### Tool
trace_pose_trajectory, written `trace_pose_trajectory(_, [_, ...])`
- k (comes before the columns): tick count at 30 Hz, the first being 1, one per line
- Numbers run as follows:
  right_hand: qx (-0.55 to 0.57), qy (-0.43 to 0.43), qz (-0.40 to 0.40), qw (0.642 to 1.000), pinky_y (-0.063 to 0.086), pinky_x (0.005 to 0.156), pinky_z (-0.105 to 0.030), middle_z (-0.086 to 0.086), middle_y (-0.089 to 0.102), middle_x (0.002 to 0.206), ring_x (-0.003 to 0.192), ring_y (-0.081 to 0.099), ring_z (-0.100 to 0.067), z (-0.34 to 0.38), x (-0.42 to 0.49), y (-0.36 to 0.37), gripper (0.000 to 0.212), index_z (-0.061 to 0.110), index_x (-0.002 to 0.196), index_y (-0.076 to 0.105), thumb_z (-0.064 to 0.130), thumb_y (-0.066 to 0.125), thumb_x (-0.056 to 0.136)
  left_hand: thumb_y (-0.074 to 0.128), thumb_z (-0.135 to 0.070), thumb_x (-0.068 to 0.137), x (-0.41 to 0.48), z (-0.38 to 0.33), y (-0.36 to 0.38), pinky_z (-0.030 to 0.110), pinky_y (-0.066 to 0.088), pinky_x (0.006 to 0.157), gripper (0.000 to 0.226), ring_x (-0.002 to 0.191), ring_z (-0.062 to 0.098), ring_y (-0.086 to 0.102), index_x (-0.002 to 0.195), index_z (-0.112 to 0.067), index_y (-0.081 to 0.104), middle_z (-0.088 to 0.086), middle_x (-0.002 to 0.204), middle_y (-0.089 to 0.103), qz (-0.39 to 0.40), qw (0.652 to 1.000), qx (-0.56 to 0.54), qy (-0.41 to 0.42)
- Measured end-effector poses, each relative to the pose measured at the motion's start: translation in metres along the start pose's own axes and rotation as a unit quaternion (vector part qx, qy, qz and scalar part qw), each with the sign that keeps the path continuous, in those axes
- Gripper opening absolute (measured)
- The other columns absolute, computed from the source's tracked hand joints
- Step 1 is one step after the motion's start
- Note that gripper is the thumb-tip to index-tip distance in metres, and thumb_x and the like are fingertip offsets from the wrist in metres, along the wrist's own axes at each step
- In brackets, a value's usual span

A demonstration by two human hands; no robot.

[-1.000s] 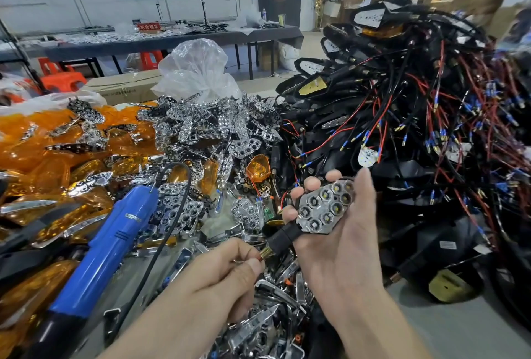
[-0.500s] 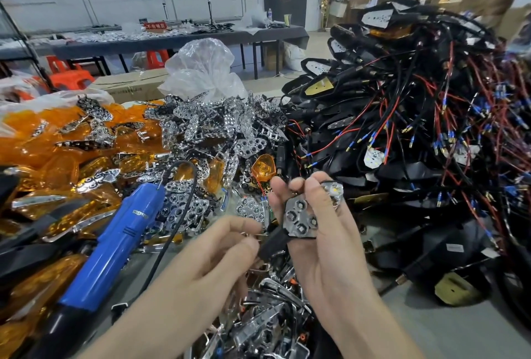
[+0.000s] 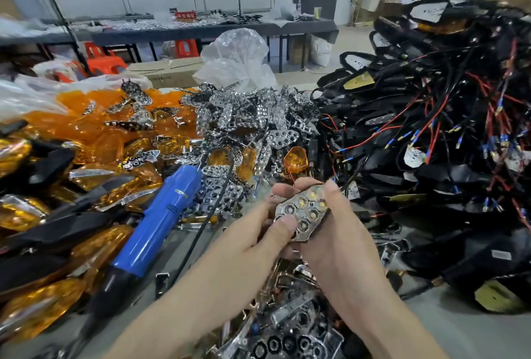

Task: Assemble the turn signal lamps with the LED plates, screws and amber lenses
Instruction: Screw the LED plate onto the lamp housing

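Left hand (image 3: 253, 239), right hand (image 3: 340, 239) on plate (image 3: 305, 210)

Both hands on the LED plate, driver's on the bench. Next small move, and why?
Probably the left hand should press its thumb down to seat the LED plate. It pinches the plate's near end while the right hand grips it from behind, and whether the plate sits flush cannot be told. The blue screwdriver lies untouched to the left, so fastening likely comes after.
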State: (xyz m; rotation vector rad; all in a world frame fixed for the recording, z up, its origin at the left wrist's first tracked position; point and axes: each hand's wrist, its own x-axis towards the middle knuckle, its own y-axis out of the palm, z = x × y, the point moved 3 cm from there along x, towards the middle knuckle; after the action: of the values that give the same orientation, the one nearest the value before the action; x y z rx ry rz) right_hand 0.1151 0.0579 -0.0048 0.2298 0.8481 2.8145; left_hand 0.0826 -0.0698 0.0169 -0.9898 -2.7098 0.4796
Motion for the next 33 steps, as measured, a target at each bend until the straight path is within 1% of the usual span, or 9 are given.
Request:
trace_pose_trajectory(4, [-0.066, -0.043, 0.004, 0.997, 0.049, 0.057, -0.030, -0.010, 0.073, 0.118, 0.092, 0.067, -0.024, -0.003, 0.000, -0.006, 0.038, 0.029, 0.104, 0.072, 0.056, 0.047, 0.098, 0.046, -0.044, 0.100, 0.001, 0.002, -0.001, 0.003, 0.037, 0.049, 0.023, 0.055, -0.011, 0.056, 0.121, -0.046, 0.053, -0.033, 0.068, 0.064, 0.007, 1.000, -0.011, -0.023])
trace_pose_trajectory(6, [-0.099, -0.058, -0.002, 0.993, 0.051, 0.059, -0.034, -0.010, 0.073, 0.117, 0.096, 0.068, -0.028, -0.004, 0.000, -0.008, 0.042, 0.031, 0.107, 0.072, 0.061, 0.045, 0.096, 0.047, -0.048, 0.099, 0.002, 0.005, -0.002, 0.008, 0.035, 0.049, 0.026, 0.052, -0.003, 0.050, 0.124, -0.053, 0.051, -0.024, 0.072, 0.068, 0.009, 0.999, -0.015, -0.027])
trace_pose_trajectory(9, [-0.185, -0.084, -0.011, 0.979, 0.051, 0.074, -0.058, -0.014, 0.071, 0.113, 0.101, 0.065, -0.046, -0.007, 0.001, -0.014, 0.051, 0.035, 0.118, 0.068, 0.069, 0.037, 0.097, 0.048, -0.047, 0.099, 0.002, 0.006, -0.002, 0.008, 0.035, 0.049, 0.027, 0.052, -0.004, 0.049, 0.123, -0.060, 0.048, -0.022, 0.075, 0.070, 0.004, 1.000, -0.010, -0.015])
trace_pose_trajectory(12, [-0.207, -0.088, -0.007, 0.974, 0.053, 0.085, -0.058, -0.005, 0.069, 0.128, 0.115, 0.065, -0.034, -0.007, 0.001, -0.016, 0.051, 0.036, 0.124, 0.066, 0.068, 0.036, 0.098, 0.048, -0.044, 0.101, 0.003, 0.009, 0.000, 0.008, 0.035, 0.047, 0.024, 0.051, -0.006, 0.049, 0.119, -0.061, 0.050, -0.021, 0.073, 0.068, 0.001, 1.000, -0.015, -0.022])
trace_pose_trajectory(15, [-0.106, -0.036, -0.009, 0.994, 0.056, 0.066, -0.039, -0.008, 0.071, 0.125, 0.101, 0.070, -0.030, -0.005, 0.001, -0.009, 0.043, 0.034, 0.119, 0.070, 0.061, 0.045, 0.099, 0.048, -0.050, 0.100, 0.004, 0.012, -0.001, 0.010, 0.034, 0.047, 0.021, 0.051, -0.005, 0.047, 0.119, -0.057, 0.053, -0.024, 0.072, 0.066, -0.015, 1.000, 0.016, -0.010])
trace_pose_trajectory(20, [-0.036, -0.001, -0.016, 0.999, 0.059, 0.070, -0.032, -0.009, 0.074, 0.122, 0.096, 0.074, -0.020, -0.011, -0.002, -0.004, 0.038, 0.024, 0.108, 0.071, 0.055, 0.052, 0.097, 0.046, -0.048, 0.101, 0.001, -0.001, 0.002, 0.000, 0.037, 0.049, 0.018, 0.056, -0.018, 0.055, 0.116, -0.051, 0.055, -0.039, 0.064, 0.058, -0.002, 0.999, 0.051, 0.013])
trace_pose_trajectory(24, [0.065, -0.011, -0.075, 0.995, 0.062, 0.074, -0.040, -0.014, 0.076, 0.103, 0.098, 0.074, -0.030, 0.004, 0.002, -0.012, 0.035, 0.015, 0.103, 0.064, 0.046, 0.053, 0.090, 0.040, -0.067, 0.091, -0.004, 0.000, -0.004, 0.019, 0.051, 0.057, 0.031, 0.062, -0.006, 0.064, 0.121, -0.060, 0.042, -0.030, 0.088, 0.068, 0.022, 0.991, 0.130, -0.035])
trace_pose_trajectory(29, [0.146, -0.027, -0.120, 0.982, 0.062, 0.072, -0.043, -0.011, 0.072, 0.093, 0.080, 0.073, -0.028, 0.017, 0.007, -0.022, 0.025, 0.016, 0.109, 0.057, 0.039, 0.048, 0.103, 0.055, -0.041, 0.096, 0.000, -0.004, -0.004, 0.034, 0.058, 0.060, 0.005, 0.062, 0.010, 0.063, 0.100, -0.043, 0.057, -0.023, 0.081, 0.067, -0.005, 0.987, 0.158, -0.037])
trace_pose_trajectory(33, [0.182, -0.036, -0.116, 0.976, 0.061, 0.072, -0.043, -0.009, 0.069, 0.090, 0.074, 0.068, -0.025, 0.015, 0.009, -0.023, 0.028, 0.017, 0.105, 0.059, 0.039, 0.059, 0.090, 0.059, -0.038, 0.095, 0.000, -0.001, -0.005, 0.024, 0.051, 0.063, 0.005, 0.070, 0.002, 0.061, 0.091, -0.040, 0.059, -0.033, 0.087, 0.061, -0.034, 0.979, 0.200, -0.013])
